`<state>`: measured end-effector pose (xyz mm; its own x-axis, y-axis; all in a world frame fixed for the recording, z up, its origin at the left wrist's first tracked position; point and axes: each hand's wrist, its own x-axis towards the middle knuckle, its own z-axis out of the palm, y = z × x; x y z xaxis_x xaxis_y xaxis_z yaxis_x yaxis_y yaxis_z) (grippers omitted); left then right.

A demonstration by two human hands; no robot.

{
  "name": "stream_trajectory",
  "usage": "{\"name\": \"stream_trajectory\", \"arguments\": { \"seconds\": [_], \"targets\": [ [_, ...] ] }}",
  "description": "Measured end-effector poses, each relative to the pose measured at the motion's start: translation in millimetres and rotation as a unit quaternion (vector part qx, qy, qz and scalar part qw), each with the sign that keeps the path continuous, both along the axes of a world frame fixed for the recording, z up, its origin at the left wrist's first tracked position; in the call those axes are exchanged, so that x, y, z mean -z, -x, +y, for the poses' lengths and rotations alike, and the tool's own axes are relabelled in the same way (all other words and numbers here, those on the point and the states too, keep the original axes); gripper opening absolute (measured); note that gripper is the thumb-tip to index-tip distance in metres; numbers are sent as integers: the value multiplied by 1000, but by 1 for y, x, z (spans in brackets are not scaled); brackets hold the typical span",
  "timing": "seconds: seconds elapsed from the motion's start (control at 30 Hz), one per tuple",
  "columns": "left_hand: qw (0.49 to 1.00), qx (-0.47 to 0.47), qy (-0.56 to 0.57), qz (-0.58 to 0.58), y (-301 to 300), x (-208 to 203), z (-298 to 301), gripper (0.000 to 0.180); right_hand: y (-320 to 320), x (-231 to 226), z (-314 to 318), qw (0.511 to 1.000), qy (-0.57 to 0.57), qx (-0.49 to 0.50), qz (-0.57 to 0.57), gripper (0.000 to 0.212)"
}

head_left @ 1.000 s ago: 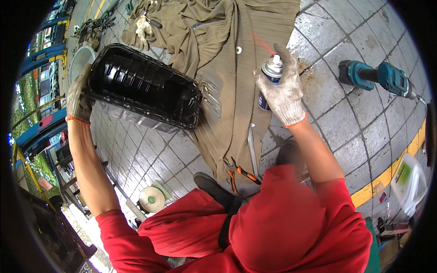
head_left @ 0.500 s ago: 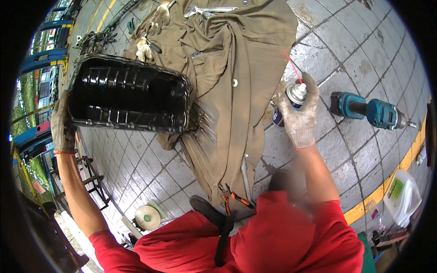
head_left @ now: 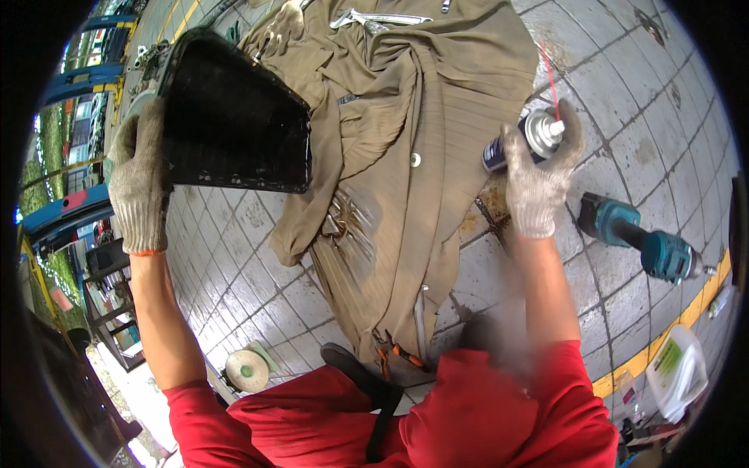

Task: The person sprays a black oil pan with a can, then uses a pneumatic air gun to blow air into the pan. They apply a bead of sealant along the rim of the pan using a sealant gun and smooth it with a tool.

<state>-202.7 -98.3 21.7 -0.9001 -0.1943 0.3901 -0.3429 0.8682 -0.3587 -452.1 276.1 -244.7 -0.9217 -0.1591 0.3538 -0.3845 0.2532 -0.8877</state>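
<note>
My left hand (head_left: 139, 175), in a soiled knit glove, grips the near left edge of a black oil pan (head_left: 234, 117) and holds it tilted up off the floor. The pan's dark hollow shows, and its rim runs toward the cloth. My right hand (head_left: 538, 175), gloved too, is wrapped round a spray can (head_left: 538, 134) with a silver top and white nozzle. A thin red straw (head_left: 549, 74) sticks out of the nozzle, pointing away from me. The can leans over beside the right edge of a brown cloth (head_left: 437, 156).
Pliers with orange handles (head_left: 394, 355) and a wrench (head_left: 423, 320) lie at the cloth's near end. More wrenches (head_left: 382, 17) and a spare glove (head_left: 285, 27) rest at its far end. A teal cordless drill (head_left: 644, 238) lies on the tiles at right, near a white plastic jug (head_left: 677, 374).
The oil pan has been raised and tilted more steeply, and my left hand has come inward. My right hand has shifted right and farther away, with the can leaning more.
</note>
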Motion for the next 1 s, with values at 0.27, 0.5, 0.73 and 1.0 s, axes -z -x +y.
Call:
{"name": "stream_trajectory", "arguments": {
  "seconds": [0.27,0.5,0.73,1.0],
  "targets": [
    [930,-216,-294,49,102,13,121,35,101,15,-95,984,157,-57,62,79],
    [884,-197,-418,66,105,5,86,34,173,3,-139,995,75,30,53,90],
    [943,-157,-275,98,33,17,-22,46,221,-18,-185,997,8,54,-57,80],
    [867,-251,-428,53,46,-2,-55,71,251,-69,-135,914,-319,9,-251,113]
  ]
}}
